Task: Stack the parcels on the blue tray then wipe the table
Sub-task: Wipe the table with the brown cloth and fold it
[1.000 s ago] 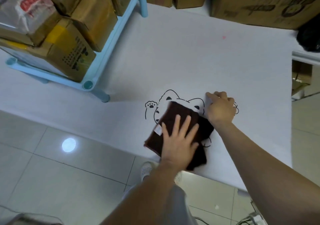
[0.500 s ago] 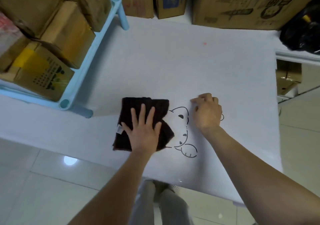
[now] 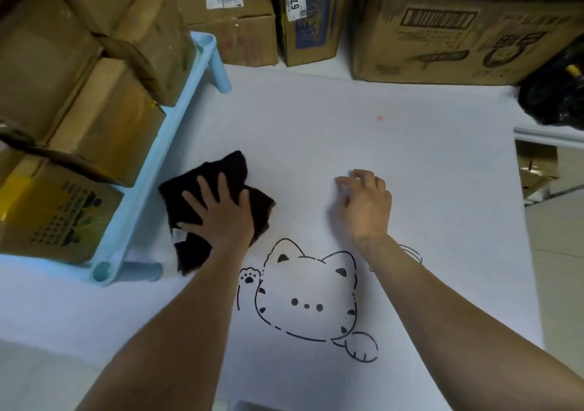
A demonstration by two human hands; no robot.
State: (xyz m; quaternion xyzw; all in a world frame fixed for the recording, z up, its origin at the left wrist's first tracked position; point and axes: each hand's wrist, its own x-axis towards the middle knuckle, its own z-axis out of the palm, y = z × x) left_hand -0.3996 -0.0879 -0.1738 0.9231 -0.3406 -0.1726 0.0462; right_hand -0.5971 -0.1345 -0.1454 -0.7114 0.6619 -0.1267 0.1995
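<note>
A dark brown cloth (image 3: 202, 173) lies crumpled on the white table (image 3: 410, 164), close to the blue tray (image 3: 148, 176). My left hand (image 3: 221, 214) presses flat on the cloth with its fingers spread. My right hand (image 3: 366, 205) rests on the bare table to the right, its fingers loosely curled and holding nothing. Several cardboard parcels (image 3: 104, 126) are stacked on the blue tray at the left. A black cat drawing (image 3: 309, 300) on the table shows between my forearms.
Large cardboard boxes (image 3: 458, 31) line the table's far edge. A black bag (image 3: 556, 94) sits at the far right corner. A small pink spot (image 3: 379, 119) marks the table. The table's right and near edges drop to a tiled floor.
My left hand has slid the cloth leftward and away from me, off the cat drawing and up beside the blue tray. My right hand stayed on the table.
</note>
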